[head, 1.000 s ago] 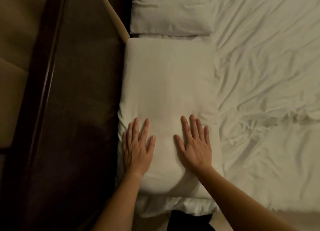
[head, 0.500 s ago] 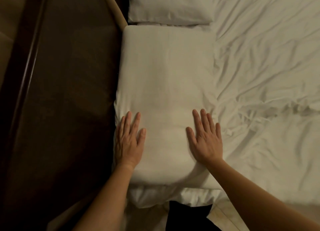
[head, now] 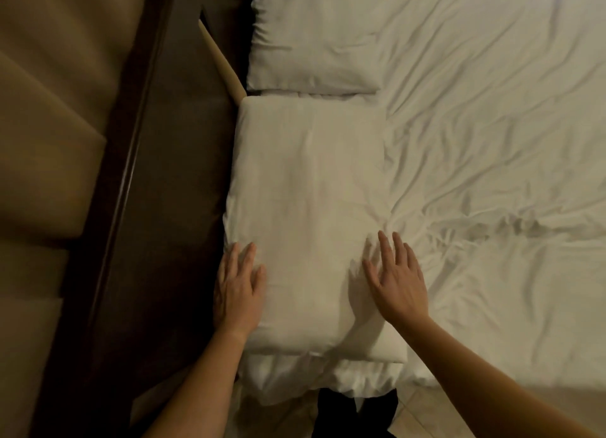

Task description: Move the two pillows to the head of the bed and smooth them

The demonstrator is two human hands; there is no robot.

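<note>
Bed (head: 492, 142): white and heavily creased, it fills the right side of the view; its head edge runs along the left side of the white area, against the headboard, and its near side edge lies at the bottom of the view.
Headboard (head: 108, 208): dark wood with a glossy rail, running from the top of the view to the bottom beside the bed; tan padded panels lie beyond it at the far left.
Near pillow (head: 308, 214): white, lying flat at the head edge of the bed, reaching the near corner; its top is mostly smooth, with a faint crease down the middle.
Far pillow (head: 314, 37): white, also at the head edge, just beyond the near pillow and touching or almost touching it; its far end is cut off by the top of the view.
Left hand (head: 237, 290): open and flat, fingers together, pressed on the near pillow's headboard-side edge near its closer end.
Right hand (head: 396, 277): open, fingers slightly spread, palm down over the near pillow's opposite edge, where it meets the sheet; a shadow lies just beside it.
</note>
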